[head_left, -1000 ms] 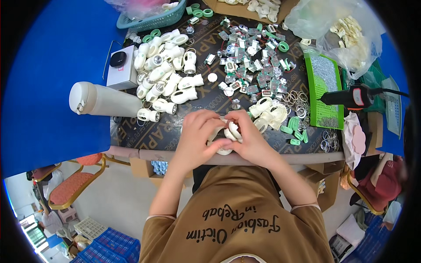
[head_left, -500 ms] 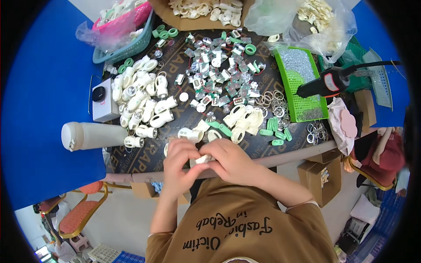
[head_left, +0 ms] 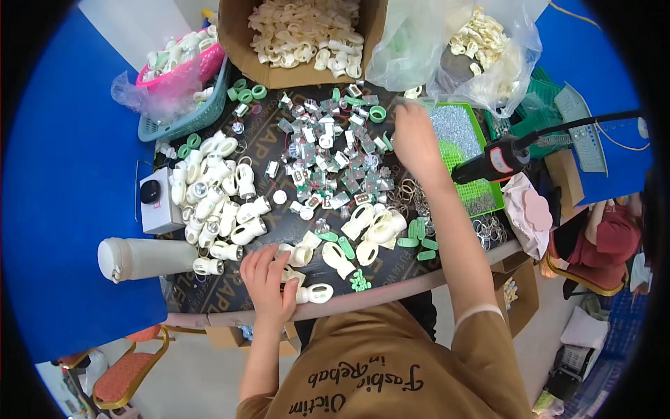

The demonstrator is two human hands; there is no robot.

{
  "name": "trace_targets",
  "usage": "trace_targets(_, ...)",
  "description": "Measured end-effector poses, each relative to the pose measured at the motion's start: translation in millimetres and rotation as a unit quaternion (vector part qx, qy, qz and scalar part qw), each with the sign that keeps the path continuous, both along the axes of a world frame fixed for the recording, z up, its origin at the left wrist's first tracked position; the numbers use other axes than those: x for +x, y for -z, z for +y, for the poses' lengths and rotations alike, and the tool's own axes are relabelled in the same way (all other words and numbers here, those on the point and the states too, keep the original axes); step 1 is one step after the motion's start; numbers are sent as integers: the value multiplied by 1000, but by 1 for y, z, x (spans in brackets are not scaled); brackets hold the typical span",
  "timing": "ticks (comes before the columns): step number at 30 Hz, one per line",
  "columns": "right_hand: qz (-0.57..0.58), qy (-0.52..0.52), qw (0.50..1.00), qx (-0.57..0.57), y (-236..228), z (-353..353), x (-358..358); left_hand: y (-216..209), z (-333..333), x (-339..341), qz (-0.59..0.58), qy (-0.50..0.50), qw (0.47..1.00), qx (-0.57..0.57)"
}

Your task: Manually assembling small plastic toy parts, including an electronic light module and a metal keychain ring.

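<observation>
My left hand (head_left: pixel 266 279) is low over the table's near edge, fingers apart, over some cream plastic casings. Beside its thumb lies a cream casing with an oval loop (head_left: pixel 317 293); the hand partly covers the other pieces. My right hand (head_left: pixel 417 143) reaches far across the table, between the heap of small circuit parts (head_left: pixel 335 153) and the green tray (head_left: pixel 497 195). Its fingertips are near a small cream piece (head_left: pixel 413 92); the fingers are blurred and partly hidden. Between my arms lie loose cream casing halves (head_left: pixel 338 262), green strips (head_left: pixel 419 229) and a cluster of tiny green pieces (head_left: pixel 360 281).
Assembled cream lights (head_left: pixel 216 188) are heaped at left, beside a white bottle (head_left: pixel 146 260) and small white box (head_left: pixel 162 209). A cardboard box of cream parts (head_left: pixel 300 42), a blue basket (head_left: pixel 185 126) and plastic bags stand behind. A black corded tool (head_left: pixel 492 159) overhangs the green tray.
My hands have parted: the right has gone far forward and right, the left remains near the edge, its fingers now spread. The view has shifted, showing more of the cardboard box.
</observation>
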State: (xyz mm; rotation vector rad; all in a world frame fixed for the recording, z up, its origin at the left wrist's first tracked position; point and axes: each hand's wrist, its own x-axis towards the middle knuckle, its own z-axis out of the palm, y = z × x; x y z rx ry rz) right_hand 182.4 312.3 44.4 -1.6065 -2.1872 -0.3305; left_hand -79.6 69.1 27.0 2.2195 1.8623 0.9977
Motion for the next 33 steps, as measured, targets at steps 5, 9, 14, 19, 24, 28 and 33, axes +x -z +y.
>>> trace_targets(5, -43, 193, 962, -190, -17, 81, -13, -3, -9, -4, -42, -6, 997, 66)
trace_targets(9, -63, 161, 947, -271, 9, 116, 9, 0, -3, -3, -65, 16, 994, 85)
trace_targets(14, 33, 115, 979, -163, -20, 93, 4, 0, 0, -5, -95, 8, 992, 83)
trace_targets(19, 288, -169, 917, -218, -50, -35, -2, 0, 0, -4, -108, 4, 990, 92)
trace_targets(24, 209, -251, 858, -397, -53, -127, 16, 0, -1, -4, -103, 15, 991, 87)
trace_targets(28, 156, -296, 861, -382, -63, -132, 18, -1, -1, -3, -92, 29, 991, 88)
trace_targets(33, 121, -167, 964, -167, -33, -24, -12, -2, -3, -2, -95, 26, 990, 102)
